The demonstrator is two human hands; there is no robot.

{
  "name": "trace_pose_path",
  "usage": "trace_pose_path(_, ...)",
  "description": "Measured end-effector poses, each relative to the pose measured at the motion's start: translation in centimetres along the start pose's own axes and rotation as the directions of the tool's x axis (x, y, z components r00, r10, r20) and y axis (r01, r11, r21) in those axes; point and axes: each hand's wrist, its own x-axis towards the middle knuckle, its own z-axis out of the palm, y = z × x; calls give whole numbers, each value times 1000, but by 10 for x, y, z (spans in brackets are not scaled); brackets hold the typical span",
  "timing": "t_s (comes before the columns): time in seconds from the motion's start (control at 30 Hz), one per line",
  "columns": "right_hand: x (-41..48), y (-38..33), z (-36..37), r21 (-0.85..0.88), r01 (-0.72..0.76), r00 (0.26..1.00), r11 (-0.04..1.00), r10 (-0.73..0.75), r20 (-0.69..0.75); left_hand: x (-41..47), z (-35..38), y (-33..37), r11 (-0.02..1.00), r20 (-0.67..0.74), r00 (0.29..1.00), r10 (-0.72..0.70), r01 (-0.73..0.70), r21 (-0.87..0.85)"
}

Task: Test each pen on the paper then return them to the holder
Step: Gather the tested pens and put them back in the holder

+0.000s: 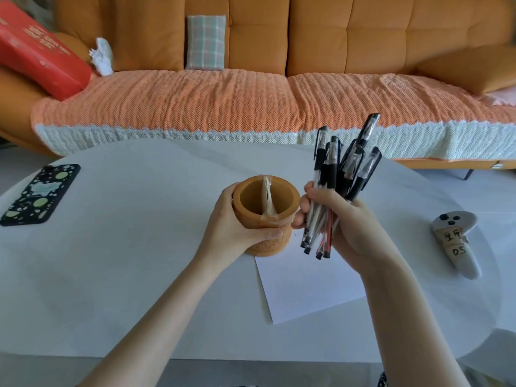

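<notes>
A round tan pen holder (265, 199) stands on the white table (125, 275), empty, with a taped divider across its mouth. My left hand (237, 224) grips its left side. Just to the right, my right hand (340, 222) holds a bundle of several capped pens (335, 180) above the table, caps up and fanned out, tips pointing down. Under that hand lies a white sheet of paper (307, 286), with its far corner at the holder's base.
A phone in a black patterned case (39, 194) lies at the table's far left. A grey labelled controller (458, 241) rests at the right. An orange sofa (251, 93) with a red box (39, 54) runs behind the table.
</notes>
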Motion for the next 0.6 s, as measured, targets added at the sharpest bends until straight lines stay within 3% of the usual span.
trace_pose_path(0.13, 2, -2, 5, -68, -34, 997, 997, 38, 70, 2, -2, 0, 998, 86, 995, -55, 57, -15)
trace_pose_path(0.23, 2, -3, 10, -76, -67, 989, 995, 76, 123, -4, -11, 12, 991, 144, 981, -129, 121, 64)
trace_pose_path(0.27, 2, -3, 12, -68, -82, 986, 994, 91, 141, -7, -17, 20, 993, 109, 987, -115, 113, 27)
trace_pose_path(0.37, 1, -4, 23, -6, -131, 961, 991, 128, 245, -10, -27, 51, 953, 68, 997, -28, 47, -300)
trace_pose_path(0.5, 2, -4, 43, -34, -149, 906, 988, 151, 396, -13, -22, 80, 949, 342, 939, -22, 127, -287)
trace_pose_path(0.6, 1, 2, 47, -98, -167, 902, 981, 192, 386, -14, -17, 83, 947, 374, 924, -74, 183, -264)
